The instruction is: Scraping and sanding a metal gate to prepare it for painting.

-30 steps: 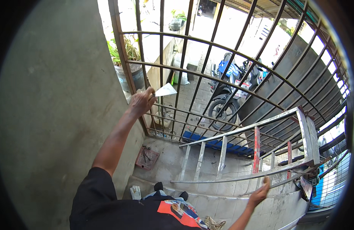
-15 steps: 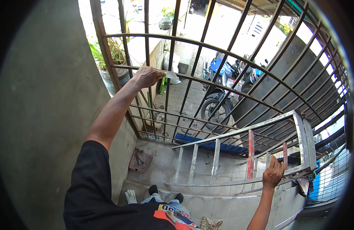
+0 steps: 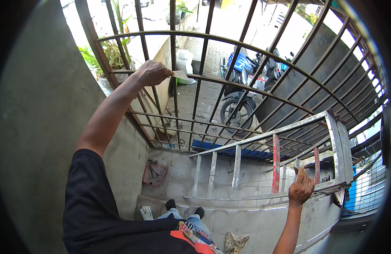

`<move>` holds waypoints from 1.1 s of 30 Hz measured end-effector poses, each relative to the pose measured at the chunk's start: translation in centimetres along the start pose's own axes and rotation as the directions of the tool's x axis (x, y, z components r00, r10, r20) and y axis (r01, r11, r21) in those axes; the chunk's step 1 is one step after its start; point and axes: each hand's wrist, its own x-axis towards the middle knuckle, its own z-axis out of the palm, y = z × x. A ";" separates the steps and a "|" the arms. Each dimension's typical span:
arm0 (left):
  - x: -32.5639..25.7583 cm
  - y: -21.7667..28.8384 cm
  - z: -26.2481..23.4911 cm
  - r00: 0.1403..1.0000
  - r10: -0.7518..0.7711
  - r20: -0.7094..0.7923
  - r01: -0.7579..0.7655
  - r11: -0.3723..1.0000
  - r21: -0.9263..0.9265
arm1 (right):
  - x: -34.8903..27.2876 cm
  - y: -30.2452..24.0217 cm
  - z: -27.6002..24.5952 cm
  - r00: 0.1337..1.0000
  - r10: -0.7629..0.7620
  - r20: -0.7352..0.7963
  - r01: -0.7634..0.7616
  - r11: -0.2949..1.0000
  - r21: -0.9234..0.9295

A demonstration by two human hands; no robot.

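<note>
My left hand (image 3: 153, 73) is raised at the barred metal grille (image 3: 246, 86). Its fingers pinch a thin, pale scraper (image 3: 181, 76), whose flat part widens away from them and lies against or just in front of a horizontal bar. Lower on the right, my right hand (image 3: 301, 189) is closed, fingers upward, beside the paint-marked metal ladder (image 3: 237, 167). A small dark tip shows at its fingers, but what it belongs to is unclear. From this view I cannot tell whether that hand touches the ladder.
A reddish tray with tools (image 3: 154, 174) lies on the floor by the grey wall (image 3: 43, 127). Near my feet are a pale block-like object (image 3: 146, 213) and a crumpled cloth (image 3: 235, 242). Beyond the grille stand motorbikes (image 3: 240, 108) and a potted plant (image 3: 113, 59).
My view has shifted slightly, and the grille sits further left. My left hand stays at the horizontal bar with the scraper, which is now turned a little. My right hand stays beside the ladder.
</note>
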 end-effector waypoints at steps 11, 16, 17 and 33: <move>2.1 3.9 -0.4 0.997 0.016 0.076 -0.026 0.990 0.136 | -0.7 0.0 0.9 0.999 0.013 0.037 -0.012 1.000 -0.020; 0.5 2.3 0.3 0.991 -0.033 0.128 0.004 0.975 0.221 | -0.1 -0.3 0.5 0.975 0.075 0.207 -0.063 0.996 -0.062; 1.0 2.7 0.4 0.985 -0.064 0.160 0.031 0.980 0.199 | 0.5 -0.6 0.4 0.970 0.075 0.231 -0.051 0.993 -0.107; 3.7 5.0 1.1 0.989 -0.014 0.148 -0.009 0.989 0.149 | 2.3 -3.9 1.9 0.769 0.269 0.580 -0.223 0.963 -0.150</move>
